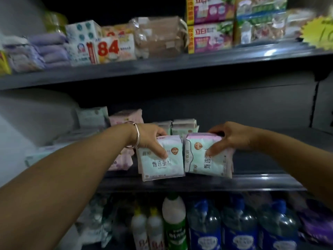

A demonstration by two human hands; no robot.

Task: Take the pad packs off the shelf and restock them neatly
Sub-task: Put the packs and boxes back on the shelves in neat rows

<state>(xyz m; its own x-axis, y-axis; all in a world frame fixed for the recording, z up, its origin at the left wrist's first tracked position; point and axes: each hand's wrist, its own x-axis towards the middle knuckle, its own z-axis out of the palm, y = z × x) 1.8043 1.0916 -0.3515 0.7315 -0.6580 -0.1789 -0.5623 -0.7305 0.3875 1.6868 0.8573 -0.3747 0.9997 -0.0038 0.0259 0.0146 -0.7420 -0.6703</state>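
At the centre of the frame, the left hand (150, 137), with a thin metal bangle (136, 136) on its wrist, grips the top of a pad pack (161, 163), thumb down the front and fingers curled behind. Just to the right of it, the right hand (229, 137) clamps a second pad pack (205, 159) the same way, thumb pressed on the front face. Both packs are soft, pale mint-green and white pouches with pink edges, a round orange-red emblem and dark Chinese lettering. The left one stands upright; the right one is turned on its side, so its lettering runs vertically. They sit side by side, nearly touching, at the front edge of the dark grey middle shelf (198, 183). Behind them stand more pale packs (184, 126). Blue-capped bottles (239, 222) fill the lower right of the frame.
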